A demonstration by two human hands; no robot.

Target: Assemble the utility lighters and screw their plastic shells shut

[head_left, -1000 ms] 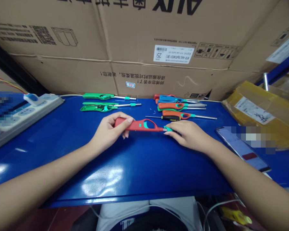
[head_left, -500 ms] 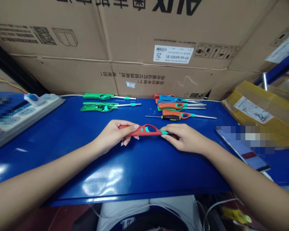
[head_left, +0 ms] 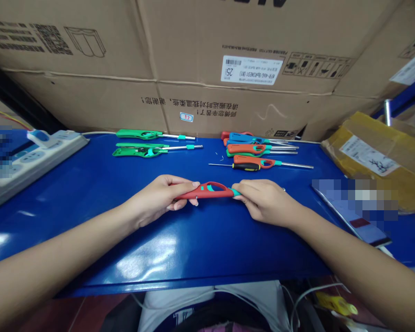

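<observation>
A red gas lighter with turquoise parts is held level above the blue table between both hands. My left hand is closed on its handle end, the thumb lying along the top. At the other end, my right hand grips the turquoise collar and hides most of the metal tube. Beyond the hands lies a black and yellow screwdriver, right beside an orange lighter.
Several more lighters, orange, blue and red, lie in a group at the back right. Green lighters lie at the back left, one apparently opened up. A power strip stands left; a phone and yellow-taped parcel are right. Cardboard rises behind.
My right hand has closed further round the collar and tube, covering more of the metal. The lighter is slightly lower in view, and the camera view has shifted a little.
</observation>
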